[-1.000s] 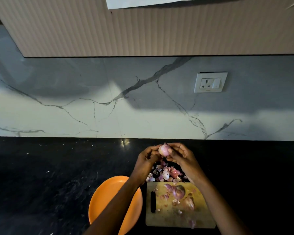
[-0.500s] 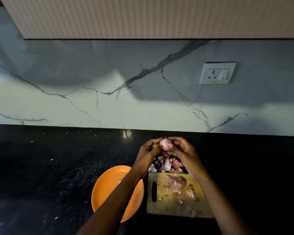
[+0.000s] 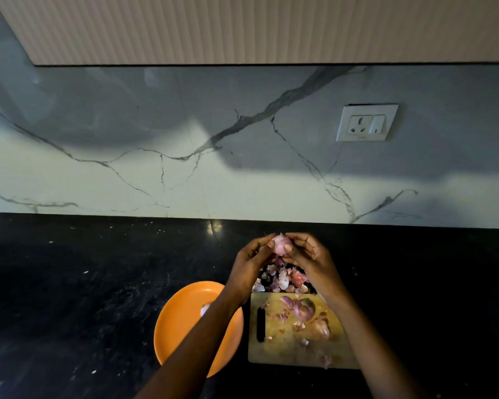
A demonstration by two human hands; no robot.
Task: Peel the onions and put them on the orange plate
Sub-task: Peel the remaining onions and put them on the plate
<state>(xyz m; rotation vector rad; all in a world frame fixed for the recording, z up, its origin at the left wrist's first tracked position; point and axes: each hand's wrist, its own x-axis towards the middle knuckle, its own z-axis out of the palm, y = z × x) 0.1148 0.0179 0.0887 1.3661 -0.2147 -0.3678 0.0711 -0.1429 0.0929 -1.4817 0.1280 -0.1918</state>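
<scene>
A small pale pink onion (image 3: 279, 244) is held up between both hands above the black counter. My left hand (image 3: 249, 264) pinches its left side and my right hand (image 3: 310, 259) pinches its right side, thumb on the front. The orange plate (image 3: 182, 335) lies at the lower left under my left forearm; a peeled onion (image 3: 204, 309) shows on it beside the arm. Two unpeeled onions (image 3: 304, 309) (image 3: 319, 329) lie on the wooden cutting board (image 3: 283, 349).
A heap of pink and white onion skins (image 3: 283, 280) lies on the counter just behind the board, below my hands. Skin scraps dot the board. The marble backsplash carries a white wall socket (image 3: 366, 122). A ribbed cabinet hangs overhead.
Both hands keep holding the onion in about the same spot, with small finger shifts. The camera view has tilted a little, so the scene has shifted in the frame.
</scene>
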